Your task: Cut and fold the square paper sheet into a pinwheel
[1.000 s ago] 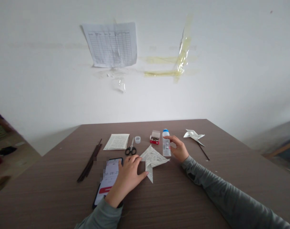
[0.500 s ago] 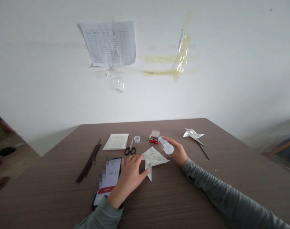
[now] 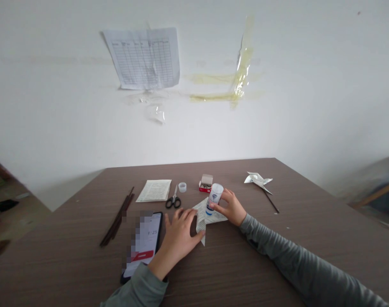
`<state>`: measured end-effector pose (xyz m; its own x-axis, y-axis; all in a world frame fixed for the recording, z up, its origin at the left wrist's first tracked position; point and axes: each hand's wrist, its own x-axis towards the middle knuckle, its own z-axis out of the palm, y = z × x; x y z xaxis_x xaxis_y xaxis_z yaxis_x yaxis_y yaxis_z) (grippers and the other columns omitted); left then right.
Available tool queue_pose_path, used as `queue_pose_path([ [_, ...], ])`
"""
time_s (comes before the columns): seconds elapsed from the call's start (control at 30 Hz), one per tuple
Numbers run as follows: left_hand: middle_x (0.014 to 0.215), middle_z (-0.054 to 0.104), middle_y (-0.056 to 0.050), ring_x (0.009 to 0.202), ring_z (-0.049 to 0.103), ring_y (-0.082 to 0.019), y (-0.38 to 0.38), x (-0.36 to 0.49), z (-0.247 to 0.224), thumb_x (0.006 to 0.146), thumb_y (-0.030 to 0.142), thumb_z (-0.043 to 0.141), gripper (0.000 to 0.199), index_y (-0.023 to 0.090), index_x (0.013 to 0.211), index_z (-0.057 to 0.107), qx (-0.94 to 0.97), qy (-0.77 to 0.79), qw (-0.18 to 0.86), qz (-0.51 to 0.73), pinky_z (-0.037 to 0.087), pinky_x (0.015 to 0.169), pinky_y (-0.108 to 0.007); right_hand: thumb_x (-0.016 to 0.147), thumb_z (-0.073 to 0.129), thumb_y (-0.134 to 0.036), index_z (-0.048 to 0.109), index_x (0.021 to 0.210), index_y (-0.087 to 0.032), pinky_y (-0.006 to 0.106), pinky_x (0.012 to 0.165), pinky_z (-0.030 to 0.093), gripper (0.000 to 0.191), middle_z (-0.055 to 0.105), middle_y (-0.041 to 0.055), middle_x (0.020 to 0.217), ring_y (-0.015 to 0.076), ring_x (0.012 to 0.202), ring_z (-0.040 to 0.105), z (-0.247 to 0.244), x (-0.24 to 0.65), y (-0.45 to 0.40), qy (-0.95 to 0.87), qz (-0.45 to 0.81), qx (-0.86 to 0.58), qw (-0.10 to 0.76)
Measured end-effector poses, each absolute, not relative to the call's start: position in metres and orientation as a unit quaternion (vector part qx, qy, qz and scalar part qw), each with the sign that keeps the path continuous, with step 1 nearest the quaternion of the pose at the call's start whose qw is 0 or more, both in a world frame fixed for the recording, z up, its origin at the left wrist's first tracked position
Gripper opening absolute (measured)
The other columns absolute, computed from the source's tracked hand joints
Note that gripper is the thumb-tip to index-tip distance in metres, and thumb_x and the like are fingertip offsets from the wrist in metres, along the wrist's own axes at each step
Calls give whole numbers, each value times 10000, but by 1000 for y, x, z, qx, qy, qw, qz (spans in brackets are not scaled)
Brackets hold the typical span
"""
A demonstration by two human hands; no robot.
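Note:
My right hand [image 3: 231,207] grips a white glue stick [image 3: 214,198] upright, its blue end down at a folded printed paper [image 3: 214,218]. It is unclear whether that end touches the paper. My left hand [image 3: 178,241] lies flat on the table with its fingers spread, the fingertips at the paper's left edge and the thumb beside its lower point. A phone [image 3: 143,245] showing a timer lies just left of that hand, partly blurred. The hands hide part of the paper.
Farther back on the brown wood-grain table [image 3: 245,256] lie a printed sheet [image 3: 154,190], black-handled scissors [image 3: 173,199], a small clear cap [image 3: 182,187] and a red box of pins [image 3: 206,183]. Dark sticks [image 3: 117,218] lie at left; a paper pinwheel [image 3: 257,181] on a stick lies at right.
My right hand has lifted the glue stick, turned it blue end down and moved it left over the paper. My left hand has shifted slightly on the table.

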<state>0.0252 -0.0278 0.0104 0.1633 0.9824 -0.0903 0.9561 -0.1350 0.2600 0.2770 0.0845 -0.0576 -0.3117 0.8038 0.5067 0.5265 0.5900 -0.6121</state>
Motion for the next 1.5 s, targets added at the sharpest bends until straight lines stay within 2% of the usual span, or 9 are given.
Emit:
queue_pose_path([
  [0.27,1967,688,-117,1892,504,-527,-26,28,11,1132,390,813,645,361,1776,807,748,651,120,50,313,1544,-946,1057,1064,-421,890,962,-284,662,1352,630,241,929,81,1104,377,1213,872,-61,268,82,-823,137,-408,372],
  [0.53,1935,722,-104,1858,545,-543,-26,27,8,1113,379,852,639,386,1752,832,748,651,111,60,339,1522,-964,1038,1074,-440,826,897,-287,782,1389,570,324,900,58,1027,386,1178,853,-63,270,84,-826,124,-400,379],
  [0.83,1954,703,-113,1871,527,-542,-27,27,11,1114,381,843,640,368,1753,823,749,650,118,58,319,1521,-980,1050,1076,-463,913,1009,-276,636,1301,655,251,899,76,1081,364,1162,850,-61,270,81,-818,131,-395,397],
  [1.0,1955,702,-111,1875,523,-537,-27,26,10,1116,378,845,645,358,1760,816,750,647,122,61,298,1519,-997,992,1084,-550,890,899,-298,694,1297,665,332,912,83,1053,403,1160,874,-56,273,82,-786,166,-410,432],
  [1.07,1951,707,-105,1875,524,-538,-27,25,10,1118,380,847,637,368,1755,822,749,648,123,63,299,1524,-990,978,1063,-577,931,941,-319,676,1244,707,292,937,100,1079,428,1151,897,-53,276,82,-750,197,-417,473],
  [1.13,1946,713,-104,1872,530,-543,-28,25,11,1117,378,848,630,377,1747,832,748,649,121,66,301,1526,-984,968,1044,-595,979,1053,-334,655,1208,743,281,974,113,1188,449,1185,923,-49,279,81,-718,238,-414,506],
  [1.23,1949,710,-108,1873,529,-543,-28,25,12,1118,379,842,632,375,1750,832,748,649,121,64,307,1531,-972,928,1055,-638,1003,1187,-318,640,1209,767,414,990,125,1340,473,1262,944,-45,282,80,-694,291,-406,519],
  [1.37,1963,697,-94,1882,523,-521,-29,24,12,1128,391,828,633,391,1761,819,750,649,119,54,317,1536,-951,873,1098,-676,1011,1217,-282,638,1189,789,529,983,164,1330,480,1264,952,-45,283,81,-685,300,-410,522],
  [1.5,1959,702,-85,1881,526,-526,-28,22,10,1119,408,842,624,404,1743,832,750,650,114,55,340,1536,-939,878,1123,-576,1026,1313,-347,645,1237,765,501,989,135,1345,446,1275,944,-49,285,85,-713,245,-413,512],
])
